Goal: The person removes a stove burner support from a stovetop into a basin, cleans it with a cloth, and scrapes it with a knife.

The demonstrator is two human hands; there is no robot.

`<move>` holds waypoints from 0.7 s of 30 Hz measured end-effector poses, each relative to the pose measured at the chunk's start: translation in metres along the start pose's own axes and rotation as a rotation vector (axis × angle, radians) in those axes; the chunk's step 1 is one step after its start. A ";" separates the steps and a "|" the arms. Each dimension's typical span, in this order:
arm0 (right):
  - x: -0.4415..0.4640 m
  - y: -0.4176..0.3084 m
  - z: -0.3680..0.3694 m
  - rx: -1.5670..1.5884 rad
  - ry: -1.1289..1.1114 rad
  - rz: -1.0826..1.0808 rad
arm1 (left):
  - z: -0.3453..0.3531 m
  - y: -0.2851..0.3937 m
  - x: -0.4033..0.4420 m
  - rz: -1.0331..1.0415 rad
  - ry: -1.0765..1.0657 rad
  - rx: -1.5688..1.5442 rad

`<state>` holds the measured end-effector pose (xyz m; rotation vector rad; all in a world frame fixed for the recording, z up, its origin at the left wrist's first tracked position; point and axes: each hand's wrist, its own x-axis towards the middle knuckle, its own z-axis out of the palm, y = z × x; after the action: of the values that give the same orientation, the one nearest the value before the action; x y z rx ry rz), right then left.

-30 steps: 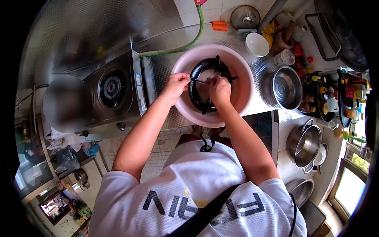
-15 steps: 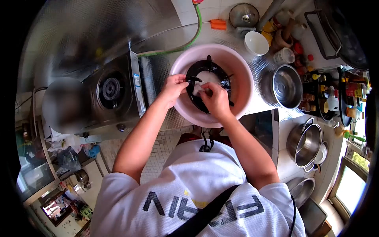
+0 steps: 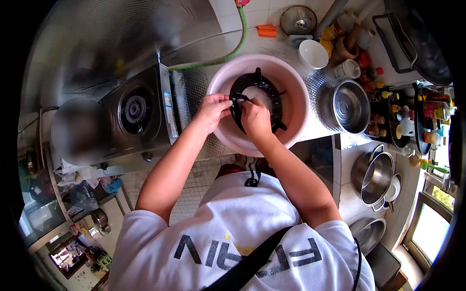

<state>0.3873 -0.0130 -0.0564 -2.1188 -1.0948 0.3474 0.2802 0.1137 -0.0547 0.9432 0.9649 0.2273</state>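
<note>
A black ring-shaped stove grate [image 3: 277, 104] with several prongs is held inside a pink basin [image 3: 302, 97]. My left hand [image 3: 212, 112] pinches the left side of the grate near the basin's left rim. Closed over the grate's left part, beside one inward prong, is my right hand [image 3: 256, 119]. Whatever is between its fingers is hidden; a cloth cannot be made out clearly.
Left of the basin is a gas stove [image 3: 138, 109]. A metal bowl [image 3: 350, 106], a white bowl [image 3: 313, 54] and several bottles stand to the right. A green hose [image 3: 238, 48] runs behind; an orange object [image 3: 267, 31] lies at the back.
The grate has turned within the basin since the earliest frame. My right hand has moved left, to the grate's left part; the pale material seen at its fingers half a second ago is now hidden.
</note>
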 end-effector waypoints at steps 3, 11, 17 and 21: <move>-0.007 -0.009 0.005 0.155 0.243 -0.189 | -0.002 0.004 0.001 0.012 0.016 0.021; -0.010 0.010 0.009 0.069 0.061 -0.046 | -0.007 -0.007 0.005 0.005 -0.023 0.020; -0.010 -0.004 0.007 0.159 0.264 -0.235 | -0.007 0.000 0.003 0.010 -0.034 0.016; -0.006 -0.002 0.004 0.098 0.160 -0.227 | -0.003 0.005 0.000 0.003 -0.013 0.030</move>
<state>0.3801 -0.0150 -0.0581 -1.8792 -1.1839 0.1186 0.2786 0.1183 -0.0516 0.9731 0.9576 0.2098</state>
